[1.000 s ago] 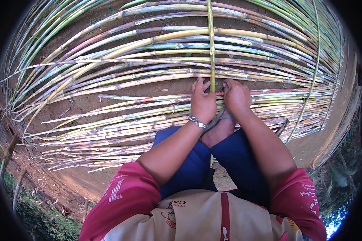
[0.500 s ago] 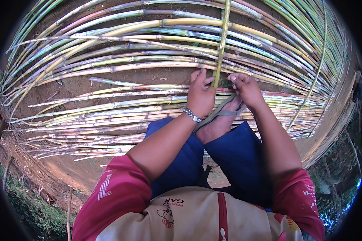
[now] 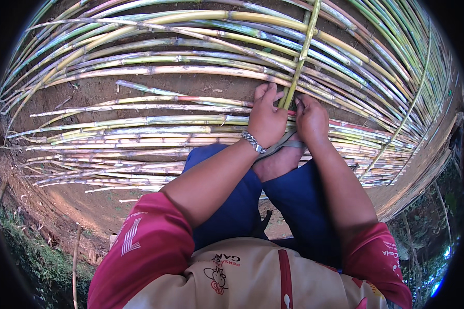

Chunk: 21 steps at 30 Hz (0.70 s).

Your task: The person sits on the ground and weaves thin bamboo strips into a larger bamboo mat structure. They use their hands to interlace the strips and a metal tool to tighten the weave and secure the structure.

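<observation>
A yellow-green cane stalk (image 3: 302, 56) lies crosswise over the long rows of jointed canes. Its near end comes down between my two hands. On its left, my left hand (image 3: 268, 114) is closed, fingers bent and the thumb side against the stalk. Close by on the right, my right hand (image 3: 313, 119) has its fingertips pinched together beside the same stalk. Whatever either hand grips is too small or too hidden to make out. Just below the hands is my foot (image 3: 276, 166) in a grey-green sandal (image 3: 279, 144), set among the nearer canes (image 3: 165, 130).
Farther canes (image 3: 191, 69) curve across the ground, separated from the nearer row by a strip of bare soil (image 3: 191, 88). A thin cross stalk (image 3: 404, 117) lies over the canes at right. Grass (image 3: 31, 252) grows at lower left, beside an upright stick (image 3: 76, 268).
My right hand has moved in closer to the crosswise stalk and to my left hand. The view has shifted slightly, so the canes sit a little differently. Both hands stay by the stalk's near end.
</observation>
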Each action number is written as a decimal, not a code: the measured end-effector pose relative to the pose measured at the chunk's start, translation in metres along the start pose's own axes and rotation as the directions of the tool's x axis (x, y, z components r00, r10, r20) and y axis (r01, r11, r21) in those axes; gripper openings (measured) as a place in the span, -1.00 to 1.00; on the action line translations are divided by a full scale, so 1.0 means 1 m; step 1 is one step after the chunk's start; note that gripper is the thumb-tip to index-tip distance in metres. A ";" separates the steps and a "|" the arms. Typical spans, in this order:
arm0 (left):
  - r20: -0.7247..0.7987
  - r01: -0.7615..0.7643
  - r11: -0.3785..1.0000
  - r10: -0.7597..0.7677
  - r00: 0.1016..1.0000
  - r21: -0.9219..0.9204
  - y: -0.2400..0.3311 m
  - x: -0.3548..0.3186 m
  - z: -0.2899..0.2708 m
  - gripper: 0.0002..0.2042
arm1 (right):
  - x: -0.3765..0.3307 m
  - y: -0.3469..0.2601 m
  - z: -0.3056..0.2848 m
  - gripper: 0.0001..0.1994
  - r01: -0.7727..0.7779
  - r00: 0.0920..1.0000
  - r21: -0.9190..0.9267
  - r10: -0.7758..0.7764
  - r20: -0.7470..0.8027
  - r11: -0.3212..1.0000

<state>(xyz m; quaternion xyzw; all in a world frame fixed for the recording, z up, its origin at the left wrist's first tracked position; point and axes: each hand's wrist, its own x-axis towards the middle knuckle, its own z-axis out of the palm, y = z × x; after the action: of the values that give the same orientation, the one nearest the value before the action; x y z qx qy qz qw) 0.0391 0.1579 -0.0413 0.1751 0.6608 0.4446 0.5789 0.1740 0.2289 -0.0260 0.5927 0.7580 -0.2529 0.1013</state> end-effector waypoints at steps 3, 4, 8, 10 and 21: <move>-0.003 -0.009 1.000 0.009 1.000 0.027 0.005 0.000 0.000 -0.32 | 0.000 0.001 0.001 -0.89 0.055 0.998 0.021 -0.055 -0.023 0.998; -0.004 -0.012 0.999 0.012 1.000 0.041 0.006 0.000 0.000 -0.32 | 0.000 -0.002 0.001 -0.88 0.022 1.000 -0.010 -0.022 -0.009 1.000; -0.011 -0.037 0.997 0.038 0.999 0.073 0.005 0.000 -0.001 -0.34 | 0.003 -0.010 0.000 -0.87 -0.036 0.999 -0.087 0.038 0.023 0.996; -0.003 -0.025 0.997 0.026 1.000 0.068 0.007 0.001 -0.001 -0.35 | 0.004 -0.008 0.002 -0.85 -0.044 0.999 -0.096 0.045 0.016 0.994; 0.059 0.041 0.987 -0.032 0.998 -0.157 -0.012 0.005 -0.003 -0.34 | 0.002 -0.014 0.003 -0.83 -0.035 0.994 -0.100 0.025 -0.102 0.994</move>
<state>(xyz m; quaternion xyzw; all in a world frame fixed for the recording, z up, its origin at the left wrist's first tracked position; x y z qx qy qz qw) 0.0382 0.1538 -0.0541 0.1288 0.6100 0.4798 0.6174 0.1594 0.2270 -0.0254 0.6101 0.7650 -0.1822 0.0969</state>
